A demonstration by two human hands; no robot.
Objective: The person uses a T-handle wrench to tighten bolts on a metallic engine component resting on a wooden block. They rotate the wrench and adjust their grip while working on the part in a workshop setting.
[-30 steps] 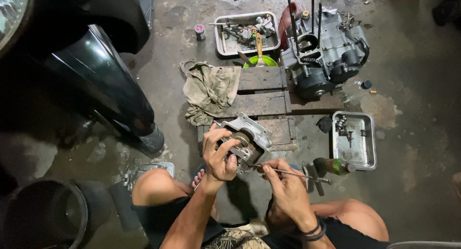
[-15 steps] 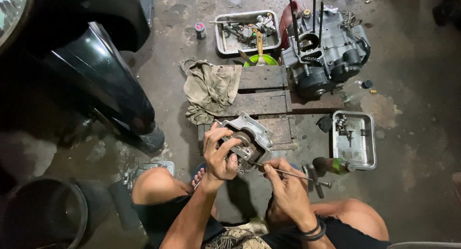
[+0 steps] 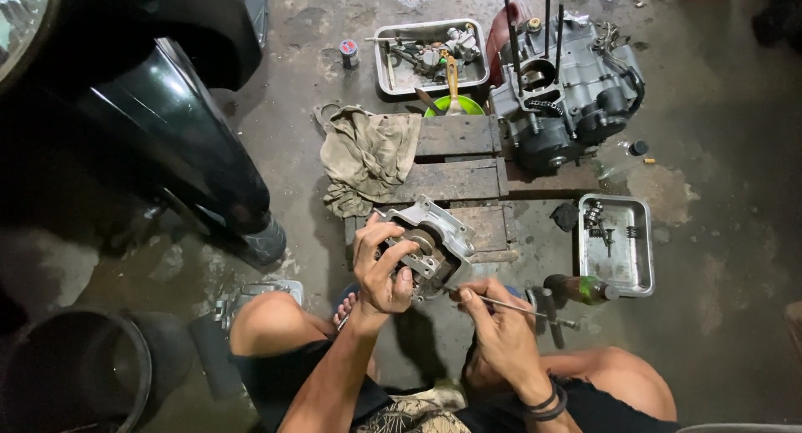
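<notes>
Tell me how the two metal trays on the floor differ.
The far tray lies crosswise by the green bowl and is crowded with parts and tools; the near tray lies lengthwise right of the wooden pallet and holds only a few small parts at its far end, its base mostly bare. Both are shallow, rectangular, silver-coloured.

On the floor I count two metal trays [image 3: 432, 84] [image 3: 616, 276], one engine block [image 3: 568, 99], one rag [image 3: 368, 157], one wooden pallet [image 3: 455, 178], one small can [image 3: 349, 53], one green bowl [image 3: 455, 107] and one bottle [image 3: 581, 289]. I see two hands [image 3: 380, 270] [image 3: 501, 333], one casing [image 3: 430, 245] and one thin rod [image 3: 518, 306].
</notes>
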